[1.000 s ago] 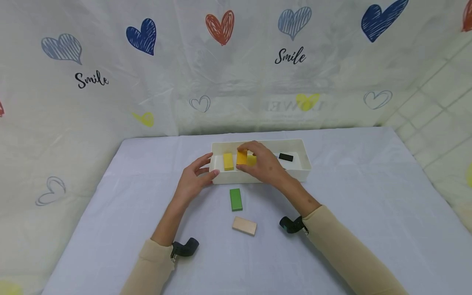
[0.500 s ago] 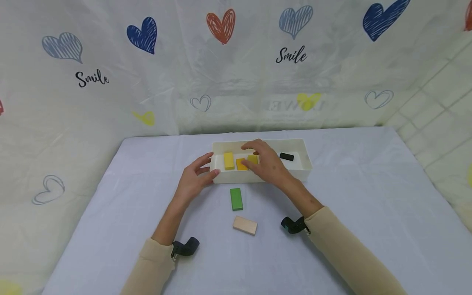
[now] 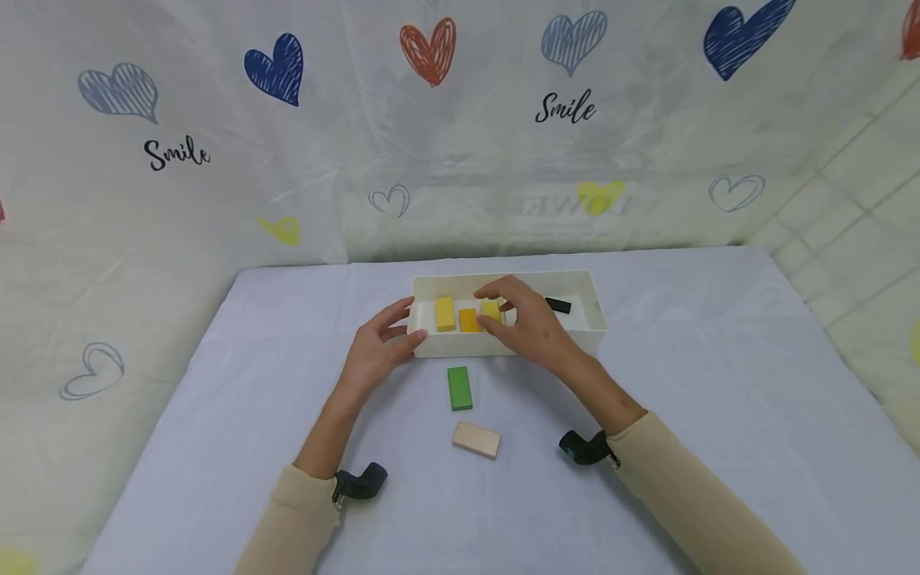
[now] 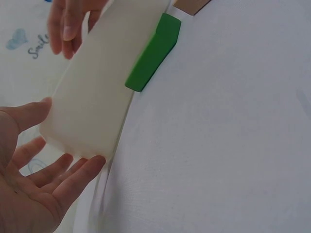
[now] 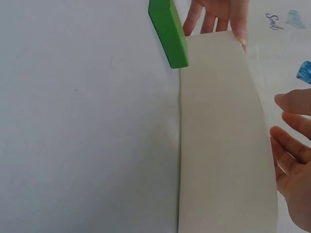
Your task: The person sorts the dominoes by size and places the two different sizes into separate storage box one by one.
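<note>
A long white box (image 3: 460, 345) stands toward the back of the table. My left hand (image 3: 381, 351) holds its left end, thumb at the near corner; in the left wrist view this hand's fingers (image 4: 80, 182) touch the end wall. My right hand (image 3: 532, 326) hovers over the box's middle, thumb and index finger apart with nothing pinched. Inside lie a yellow block (image 3: 445, 315), an orange-yellow block (image 3: 469, 321) and another yellow block (image 3: 490, 310) seen between the right thumb and fingers. Right of that hand is a black block (image 3: 558, 306), partly hidden.
In front of the box a green block (image 3: 460, 389) lies on the white tablecloth (image 3: 460, 519). Nearer still is a pale wooden block (image 3: 477, 440). Behind the table hangs a white curtain (image 3: 474, 144) printed with hearts.
My right hand held the orange-yellow block upright, then let it go in the box. Since then the hand has shifted slightly right. My left hand has stayed at the box's end.
</note>
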